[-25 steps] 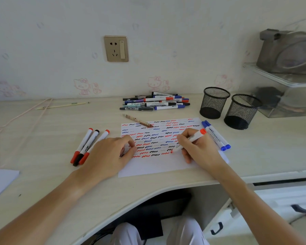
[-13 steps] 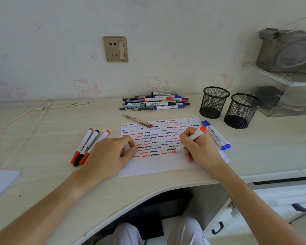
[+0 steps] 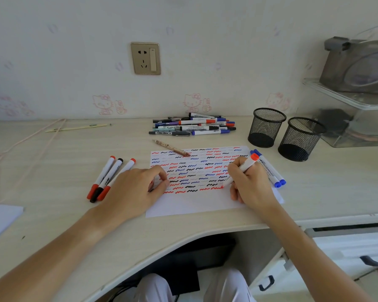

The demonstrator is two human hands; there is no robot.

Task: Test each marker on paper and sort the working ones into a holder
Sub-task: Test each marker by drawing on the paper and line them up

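Observation:
A white paper sheet (image 3: 194,203) covered in rows of red, blue and black squiggles lies on the desk. My right hand (image 3: 251,184) grips an uncapped red marker (image 3: 246,165) with its tip on the sheet at the end of the lowest row. My left hand (image 3: 133,188) rests on the sheet's left edge, fingers curled around a small red piece that looks like the cap. Two black mesh holders (image 3: 266,127) (image 3: 301,138) stand empty at the back right. A pile of markers (image 3: 192,126) lies by the wall.
Three markers (image 3: 109,177), two red and one black, lie left of the sheet. Two blue markers (image 3: 271,171) lie at its right edge. A pencil (image 3: 171,147) rests across its top. A clear shelf unit (image 3: 347,101) stands far right. More paper (image 3: 0,219) lies at the left edge.
My right hand has slid the marker tip a little to the right along the lowest row, lengthening the red squiggle. My left hand has stayed put.

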